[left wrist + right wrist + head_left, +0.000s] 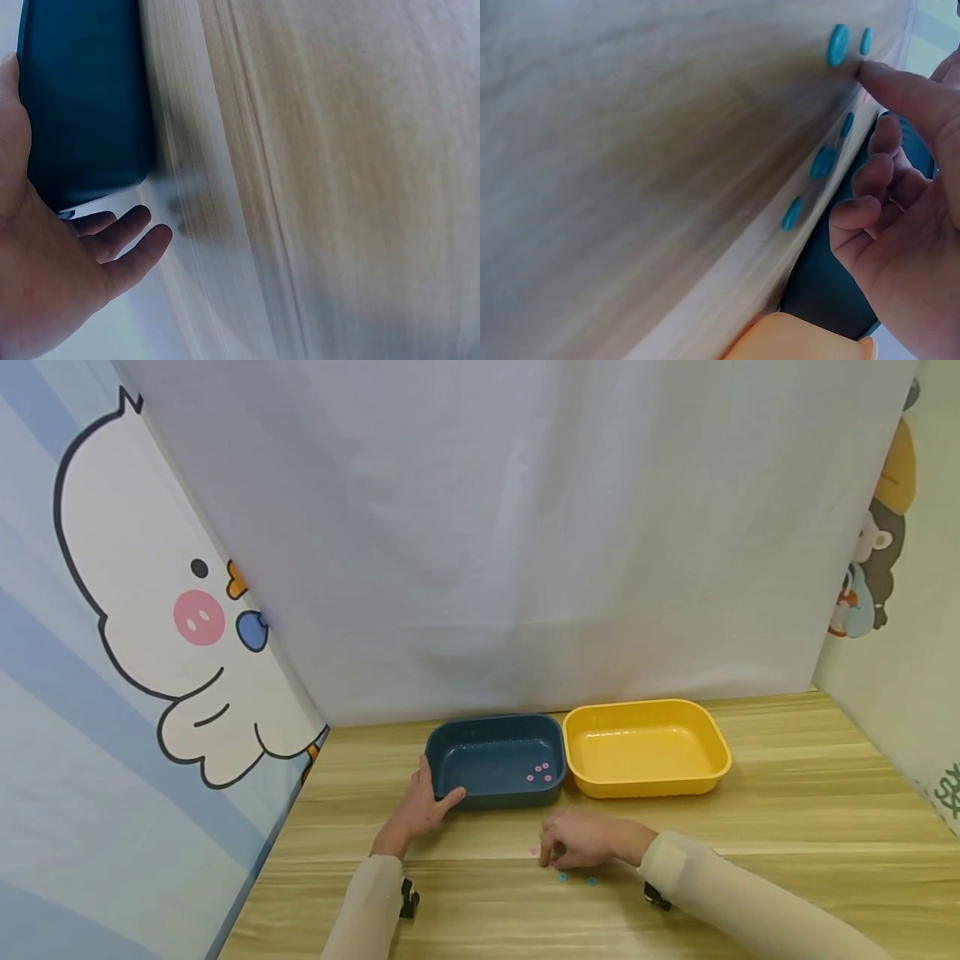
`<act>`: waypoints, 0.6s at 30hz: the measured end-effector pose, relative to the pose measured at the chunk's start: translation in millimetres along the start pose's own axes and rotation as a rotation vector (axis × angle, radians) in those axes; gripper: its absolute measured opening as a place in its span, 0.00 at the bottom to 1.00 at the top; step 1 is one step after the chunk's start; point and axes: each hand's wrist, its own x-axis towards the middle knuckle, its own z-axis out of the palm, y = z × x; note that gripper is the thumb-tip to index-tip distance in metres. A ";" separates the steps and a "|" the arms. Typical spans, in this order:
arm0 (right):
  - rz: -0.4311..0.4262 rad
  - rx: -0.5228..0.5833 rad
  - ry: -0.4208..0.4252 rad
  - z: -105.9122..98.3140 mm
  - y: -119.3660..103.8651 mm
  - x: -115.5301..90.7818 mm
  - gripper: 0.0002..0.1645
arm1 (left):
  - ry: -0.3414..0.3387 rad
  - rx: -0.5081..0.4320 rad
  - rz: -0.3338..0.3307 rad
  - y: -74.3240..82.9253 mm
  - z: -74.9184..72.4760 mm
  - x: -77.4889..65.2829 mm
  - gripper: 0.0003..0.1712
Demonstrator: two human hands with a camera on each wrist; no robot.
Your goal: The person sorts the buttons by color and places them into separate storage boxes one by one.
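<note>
My left hand rests at the left front corner of a dark blue tray, its thumb along the front side. In the left wrist view its other fingers are extended and loosely spread beside the tray. My right hand bends down to the table, fingertips beside a small pink ring; whether they pinch it cannot be told. Another pink ring lies just left of them. Small blue rings lie close by, several showing in the right wrist view. Several pink rings sit inside the dark blue tray.
A yellow tray stands directly right of the dark blue one, their sides nearly touching. Behind both trays hangs a pale grey curtain. The wood-grain table runs between printed side panels.
</note>
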 end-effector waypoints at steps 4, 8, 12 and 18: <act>0.001 -0.013 0.007 1.7 1.4 -0.5 0.05 | 0.001 -0.007 0.001 -0.5 -0.1 0.3 0.60; -0.003 -0.021 0.009 1.9 2.0 -1.5 0.04 | -0.001 -0.010 0.002 -0.4 -0.6 0.3 0.62; 0.015 0.001 0.002 1.4 2.6 -2.6 0.03 | -0.003 -0.009 0.002 -0.5 -0.5 0.2 0.62; 0.064 0.033 -0.014 0.7 3.9 -4.8 0.02 | -0.003 -0.014 -0.001 -0.5 0.0 -0.3 0.61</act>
